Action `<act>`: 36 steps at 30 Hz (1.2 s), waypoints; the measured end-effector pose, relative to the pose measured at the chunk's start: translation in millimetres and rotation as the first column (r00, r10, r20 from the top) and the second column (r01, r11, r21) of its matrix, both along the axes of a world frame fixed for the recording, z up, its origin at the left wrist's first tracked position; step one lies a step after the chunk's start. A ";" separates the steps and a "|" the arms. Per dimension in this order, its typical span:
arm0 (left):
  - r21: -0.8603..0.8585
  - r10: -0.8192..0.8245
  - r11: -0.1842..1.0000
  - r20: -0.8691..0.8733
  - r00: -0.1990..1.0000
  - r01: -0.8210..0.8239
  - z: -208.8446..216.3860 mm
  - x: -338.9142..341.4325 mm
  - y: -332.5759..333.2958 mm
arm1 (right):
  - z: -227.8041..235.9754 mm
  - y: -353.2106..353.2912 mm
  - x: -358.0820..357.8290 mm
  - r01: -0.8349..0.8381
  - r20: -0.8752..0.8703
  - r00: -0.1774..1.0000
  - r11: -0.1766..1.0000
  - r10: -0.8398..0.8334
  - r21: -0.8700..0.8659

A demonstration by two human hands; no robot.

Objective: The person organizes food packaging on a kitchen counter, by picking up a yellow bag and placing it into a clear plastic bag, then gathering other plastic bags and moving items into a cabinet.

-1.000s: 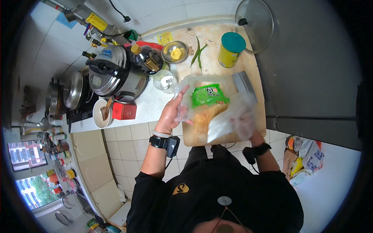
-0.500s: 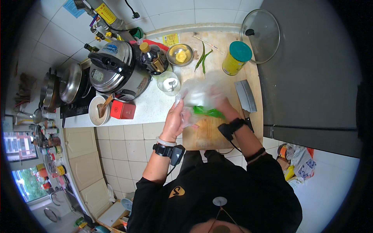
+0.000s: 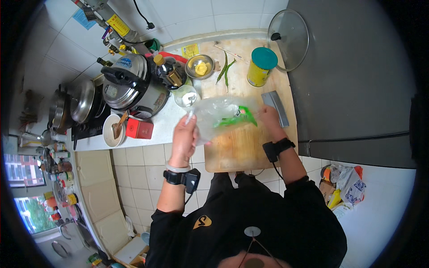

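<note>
A clear plastic bag [image 3: 206, 117] is stretched above the wooden cutting board [image 3: 232, 154]. My left hand [image 3: 184, 136] pinches its left edge. At the bag's right end my right hand [image 3: 271, 120] is closed on the edge, beside the cleaver [image 3: 276, 107] and partly covering it. A crumpled bright green wrapper or bag [image 3: 243, 115] shows at the right part of the clear bag; I cannot tell whether it is inside or part of it. Farther back on the board lie long green chilies [image 3: 226, 71] and a yellow jar with a teal lid [image 3: 261, 67].
Left of the board stand a metal bowl of yellow pieces [image 3: 199, 60], a glass bowl of white powder [image 3: 186, 95], a dark sauce bottle [image 3: 169, 73], a pressure cooker [image 3: 134, 85], a red box [image 3: 139, 128] and a white bowl [image 3: 108, 134]. A glass lid [image 3: 292, 42] leans at the right.
My hands have moved apart, spreading the bunched plastic bag sideways. The right hand has shifted right and up to the cleaver, and the green part now shows higher. The view has shifted slightly.
</note>
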State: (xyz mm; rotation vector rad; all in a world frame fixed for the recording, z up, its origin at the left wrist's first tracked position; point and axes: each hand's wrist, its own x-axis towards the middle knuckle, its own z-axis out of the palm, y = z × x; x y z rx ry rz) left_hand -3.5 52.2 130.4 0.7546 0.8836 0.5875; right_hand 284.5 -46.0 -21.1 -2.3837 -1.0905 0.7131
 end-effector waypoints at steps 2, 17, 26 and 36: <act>0.157 0.085 0.985 -0.118 0.989 -0.066 6.3 -21.5 4.3 | 31.8 -8.7 -1.2 0.360 -0.727 0.683 0.899 -0.071 0.250; 0.833 -0.235 0.482 -0.174 0.956 0.270 51.1 -39.0 -35.6 | 164.0 -117.9 -18.2 0.254 -0.721 0.678 0.877 0.140 0.409; 0.934 -0.376 0.261 -0.136 0.917 0.245 68.2 18.5 -73.7 | 236.8 -118.2 -103.3 0.332 -0.839 0.485 0.835 0.248 0.439; 0.777 -0.678 0.455 -0.014 0.735 0.435 65.1 33.9 -100.8 | 249.0 -134.2 -143.0 0.165 -0.770 0.572 0.880 0.283 0.446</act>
